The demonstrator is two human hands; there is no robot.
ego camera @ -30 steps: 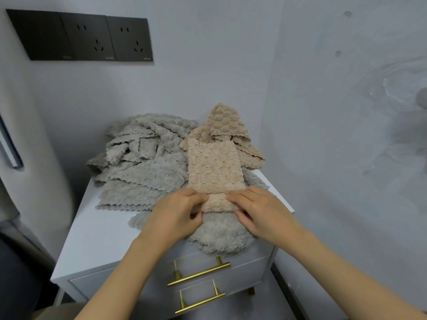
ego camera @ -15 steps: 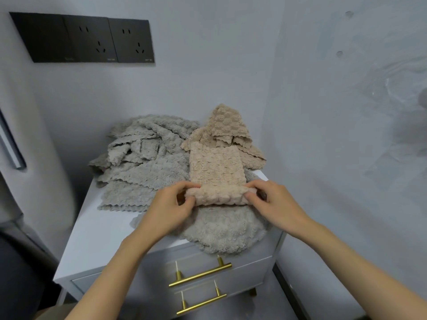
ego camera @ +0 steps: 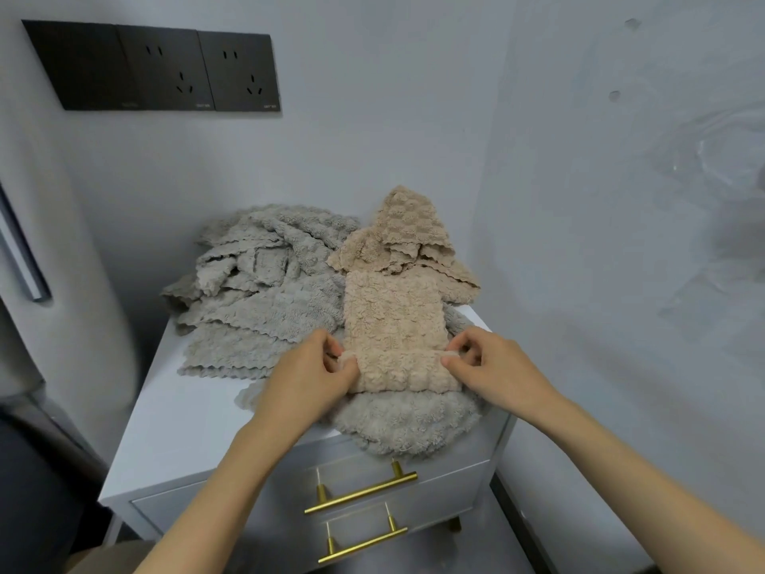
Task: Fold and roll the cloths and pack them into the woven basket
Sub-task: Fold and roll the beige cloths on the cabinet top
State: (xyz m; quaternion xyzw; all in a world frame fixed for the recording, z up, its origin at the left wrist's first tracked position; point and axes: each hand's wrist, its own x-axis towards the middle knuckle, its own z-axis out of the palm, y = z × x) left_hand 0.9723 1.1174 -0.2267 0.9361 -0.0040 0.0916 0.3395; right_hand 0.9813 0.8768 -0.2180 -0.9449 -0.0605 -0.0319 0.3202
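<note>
Lengthwise away, beige cloth [ego camera: 393, 312]; roll [ego camera: 399, 372] crosswise

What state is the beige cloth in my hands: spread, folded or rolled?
Folded narrow, partly rolled: the beige cloth has a roll at its near end, pinched by left hand and right hand.

— What's on the nightstand [ego camera: 194, 416]?
— A cloth heap [ego camera: 265, 283] at its back left. Right of that, the half-rolled cloth [ego camera: 393, 325] lies on a spread cloth [ego camera: 405, 424] that overhangs the front edge.
— And behind it?
— Bunched cloths [ego camera: 407, 229], at the back right. The left hand [ego camera: 308, 379] and right hand [ego camera: 492, 366] hold the roll's two ends.
</note>
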